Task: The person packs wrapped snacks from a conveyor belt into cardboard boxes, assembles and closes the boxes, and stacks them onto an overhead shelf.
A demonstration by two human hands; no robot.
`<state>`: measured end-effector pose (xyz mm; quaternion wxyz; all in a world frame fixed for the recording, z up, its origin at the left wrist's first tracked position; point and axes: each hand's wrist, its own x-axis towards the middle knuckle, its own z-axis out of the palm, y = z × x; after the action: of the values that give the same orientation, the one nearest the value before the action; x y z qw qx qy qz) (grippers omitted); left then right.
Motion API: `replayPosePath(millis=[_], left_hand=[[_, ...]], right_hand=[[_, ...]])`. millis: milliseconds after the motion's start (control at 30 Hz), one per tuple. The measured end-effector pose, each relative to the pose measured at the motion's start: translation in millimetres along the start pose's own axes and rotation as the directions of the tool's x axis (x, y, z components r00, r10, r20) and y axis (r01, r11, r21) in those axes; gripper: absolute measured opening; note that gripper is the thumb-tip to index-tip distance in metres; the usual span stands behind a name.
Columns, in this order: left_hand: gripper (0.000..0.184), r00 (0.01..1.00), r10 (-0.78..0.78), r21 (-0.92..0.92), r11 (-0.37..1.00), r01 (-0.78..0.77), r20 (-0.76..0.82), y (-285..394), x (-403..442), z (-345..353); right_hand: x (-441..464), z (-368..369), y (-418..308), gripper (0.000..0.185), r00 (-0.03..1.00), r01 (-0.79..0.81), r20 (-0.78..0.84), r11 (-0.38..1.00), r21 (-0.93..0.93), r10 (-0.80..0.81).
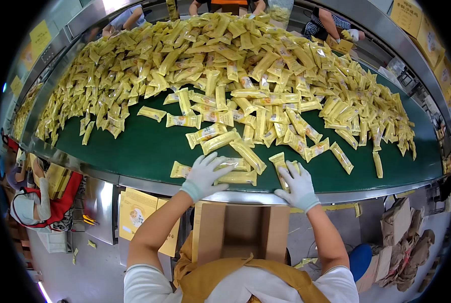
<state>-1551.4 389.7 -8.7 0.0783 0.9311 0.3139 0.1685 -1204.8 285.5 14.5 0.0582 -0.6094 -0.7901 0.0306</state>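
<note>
My left hand (204,177), in a white glove, lies with its fingers spread over several yellow snack packets near the belt's front edge. One of these packets (237,178) sticks out to the right of its fingers, and another packet (180,170) shows on the left. My right hand (299,186), gloved too, has its fingers apart beside and partly over an upright-lying packet (278,164). Its fingertips hide part of what is beneath. Between the hands a tilted packet (248,155) rests on the green belt (139,144).
A large heap of yellow packets (195,55) covers the belt's far side. Below the metal edge (331,198) stands an open cardboard box (210,232). Flattened cartons (139,212) lie left, brown paper (402,242) right. Other people (331,25) work across the belt and at the left.
</note>
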Motion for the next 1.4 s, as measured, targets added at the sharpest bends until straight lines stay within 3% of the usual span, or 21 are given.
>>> replayPosePath(millis=[67, 100, 133, 233, 300, 367, 400, 433, 500, 567, 633, 667, 733, 767, 867, 967, 1033, 1167, 1267, 1367, 1400], left_hand=[[0.082, 1.0, -0.014, -0.041, 0.999, 0.013, -0.027, -6.8, -18.5, -18.2], [0.078, 0.997, -0.074, -0.056, 0.996, 0.074, -0.001, -14.2, -30.2, -19.5], [0.075, 0.991, -0.134, -0.068, 0.988, 0.136, 0.026, -23.1, -43.1, -18.6], [0.064, 0.969, -0.232, -0.087, 0.967, 0.239, 0.078, -51.7, -67.1, -17.3], [0.058, 0.952, -0.278, -0.114, 0.95, 0.292, 0.124, -56.6, -69.8, -22.3], [0.054, 0.926, -0.326, -0.157, 0.921, 0.356, 0.191, -51.6, -56.4, -52.1], [0.053, 0.947, -0.295, -0.259, 0.912, 0.319, 0.129, -37.8, -44.5, -66.1], [0.052, 0.975, -0.21, -0.287, 0.932, 0.223, 0.074, -28.3, -31.3, -63.8], [0.05, 0.998, -0.043, -0.327, 0.945, 0.026, -0.045, -2.7, -5.8, -54.0], [0.048, 0.996, 0.054, -0.256, 0.964, -0.069, -0.065, 16.6, 17.6, -20.5], [0.048, 0.979, 0.031, -0.088, 0.996, -0.013, 0.202, 33.3, 41.6, -1.2], [0.048, 0.944, -0.001, 0.003, 1.0, 0.0, 0.329, 35.4, 47.2, 2.8], [0.05, 0.88, -0.049, -0.051, 0.995, 0.082, 0.472, 36.2, 52.6, -12.8], [0.051, 0.836, -0.065, -0.076, 0.989, 0.126, 0.545, 38.1, 52.9, -20.9], [0.054, 0.899, -0.152, -0.059, 0.98, 0.193, 0.412, 35.8, 52.2, -52.6], [0.05, 0.936, -0.232, -0.025, 0.969, 0.247, 0.265, 10.3, 65.1, -38.9], [0.045, 0.907, -0.197, -0.001, 0.977, 0.212, 0.372, -1.3, 75.4, -17.9], [0.039, 0.876, -0.236, 0.097, 0.972, 0.216, 0.421, 7.4, 76.3, -27.2], [0.037, 0.922, -0.206, 0.18, 0.972, 0.153, 0.327, -8.5, 59.3, -11.4], [0.045, 0.97, -0.194, 0.283, 0.948, 0.147, 0.146, -24.1, 26.2, -5.0], [0.064, 0.998, -0.024, 0.317, 0.949, 0.002, 0.064, -32.1, 9.7, 3.2]], right_hand=[[-10.9, 9.8, 15.5, 0.075, 0.983, -0.099, -0.131, 0.971, 0.216, 0.129], [-16.5, 17.0, 19.8, 0.075, 0.962, -0.137, -0.184, 0.936, 0.324, 0.204], [-20.1, 22.5, 19.9, 0.074, 0.944, -0.206, -0.209, 0.951, 0.23, 0.255], [-29.9, 35.4, 37.3, 0.074, 0.905, -0.383, -0.069, 0.875, 0.295, 0.419], [-34.8, 25.3, 49.7, 0.073, 0.918, -0.379, -0.015, 0.89, 0.252, 0.395], [-33.6, 8.8, 53.2, 0.071, 0.879, -0.469, 0.005, 0.863, 0.19, 0.476], [-31.0, 3.4, 52.6, 0.066, 0.866, -0.451, -0.106, 0.855, 0.255, 0.489], [-23.7, -8.6, 40.0, 0.064, 0.82, -0.441, -0.156, 0.781, 0.443, 0.551], [-2.6, -13.7, 14.7, 0.062, 0.801, -0.344, -0.257, 0.767, 0.542, 0.541], [19.1, -2.8, -7.3, 0.058, 0.864, -0.369, -0.236, 0.878, 0.305, 0.445], [35.7, 14.9, -24.0, 0.053, 0.83, -0.555, 0.02, 0.821, 0.131, 0.558], [37.7, 13.9, -20.3, 0.052, 0.838, -0.546, 0.081, 0.829, 0.12, 0.54], [48.3, 5.7, -9.5, 0.051, 0.845, -0.522, 0.199, 0.847, 0.099, 0.497], [50.8, 3.4, -7.9, 0.051, 0.87, -0.491, 0.159, 0.855, 0.17, 0.467], [67.5, -23.0, -14.1, 0.049, 0.931, -0.325, -0.024, 0.855, 0.404, 0.365], [110.1, -14.1, -37.6, 0.048, 0.956, -0.244, -0.03, 0.844, 0.477, 0.293], [136.8, 5.7, -56.9, 0.045, 0.917, -0.385, 0.215, 0.884, 0.266, 0.335], [137.2, 2.2, -62.2, 0.042, 0.927, -0.359, 0.204, 0.905, 0.228, 0.316], [111.6, 14.9, -33.7, 0.036, 0.984, -0.175, -0.023, 0.984, -0.019, 0.174], [74.2, 31.9, -12.0, 0.034, 0.957, -0.01, -0.281, 0.963, -0.271, -0.069], [65.5, 39.4, -9.8, 0.044, 0.95, 0.038, -0.287, 0.959, -0.28, -0.121]])
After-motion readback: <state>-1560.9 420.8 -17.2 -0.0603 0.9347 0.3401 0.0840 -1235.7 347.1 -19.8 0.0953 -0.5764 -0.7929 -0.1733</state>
